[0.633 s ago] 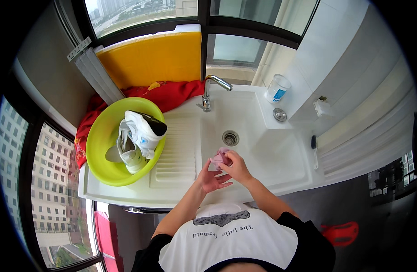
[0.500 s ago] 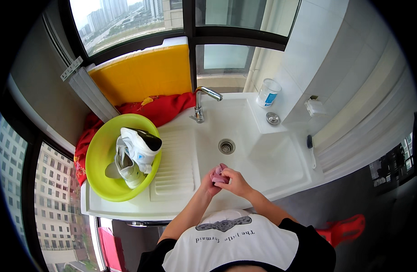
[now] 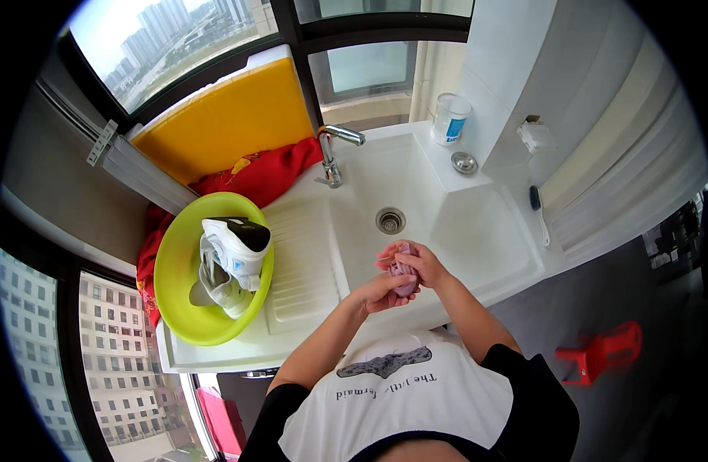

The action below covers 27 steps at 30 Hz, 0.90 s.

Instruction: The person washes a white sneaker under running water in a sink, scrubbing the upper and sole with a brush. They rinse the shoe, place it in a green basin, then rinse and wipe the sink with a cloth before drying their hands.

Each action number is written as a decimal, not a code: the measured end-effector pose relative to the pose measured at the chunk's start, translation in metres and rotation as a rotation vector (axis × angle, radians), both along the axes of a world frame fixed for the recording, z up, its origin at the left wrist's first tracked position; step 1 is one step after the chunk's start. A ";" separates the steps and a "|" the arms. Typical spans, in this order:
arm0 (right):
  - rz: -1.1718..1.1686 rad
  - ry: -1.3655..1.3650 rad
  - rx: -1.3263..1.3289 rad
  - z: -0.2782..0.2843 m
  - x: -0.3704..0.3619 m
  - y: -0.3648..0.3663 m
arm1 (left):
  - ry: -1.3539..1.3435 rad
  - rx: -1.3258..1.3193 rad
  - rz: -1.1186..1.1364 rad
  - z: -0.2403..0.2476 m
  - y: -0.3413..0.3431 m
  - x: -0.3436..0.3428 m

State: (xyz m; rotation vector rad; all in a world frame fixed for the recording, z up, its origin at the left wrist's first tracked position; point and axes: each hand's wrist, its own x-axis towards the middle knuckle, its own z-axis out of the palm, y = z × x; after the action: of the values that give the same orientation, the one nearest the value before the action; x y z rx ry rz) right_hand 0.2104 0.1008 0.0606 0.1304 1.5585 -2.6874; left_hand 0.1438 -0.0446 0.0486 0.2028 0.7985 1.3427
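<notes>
Above the front edge of the white sink (image 3: 489, 231), my two hands hold a small bunched pink cloth (image 3: 403, 271). My left hand (image 3: 383, 293) supports it from below and the near side, with its thumb across it. Over the far right side, the fingers of my right hand (image 3: 425, 266) wrap round it. Part of the cloth is hidden by my fingers, so its exact kind does not show. Beyond my hands, the metal drain (image 3: 390, 221) sits in the sink's bottom.
At left, a lime-green basin (image 3: 171, 296) holds white sneakers (image 3: 234, 250) beside the ribbed drainboard (image 3: 304, 269). A chrome faucet (image 3: 331, 163) stands behind. A clear plastic jar (image 3: 449, 119), a metal strainer (image 3: 463, 162) and a brush (image 3: 539, 214) line the right side. A red stool (image 3: 600, 353) is on the floor.
My hands have moved to the right and slightly farther over the sink with the pink cloth. My right hand has opened from a pinch into a broader wrap. The view has tilted.
</notes>
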 end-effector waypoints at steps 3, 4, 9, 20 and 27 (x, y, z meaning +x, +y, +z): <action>-0.058 -0.051 -0.134 -0.006 -0.008 0.007 | 0.000 -0.001 -0.005 0.009 0.010 -0.003; -0.115 -0.105 -0.141 -0.005 -0.011 0.006 | 0.083 -0.024 -0.014 0.008 0.012 -0.004; -0.209 -0.186 -0.223 0.002 -0.032 0.007 | 0.929 -0.285 0.075 -0.006 0.031 -0.006; -0.869 -0.330 0.416 -0.028 -0.085 0.010 | 1.659 -0.606 0.361 -0.037 0.075 -0.007; -0.483 -0.331 -0.026 -0.023 -0.065 0.033 | 0.939 -0.342 0.220 -0.045 0.068 -0.035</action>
State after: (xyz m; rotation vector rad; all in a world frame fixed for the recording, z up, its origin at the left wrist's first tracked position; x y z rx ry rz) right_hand 0.1452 0.1340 0.0376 1.0134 1.5405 -2.8064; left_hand 0.1089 0.0237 0.0035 0.4986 1.8642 1.2644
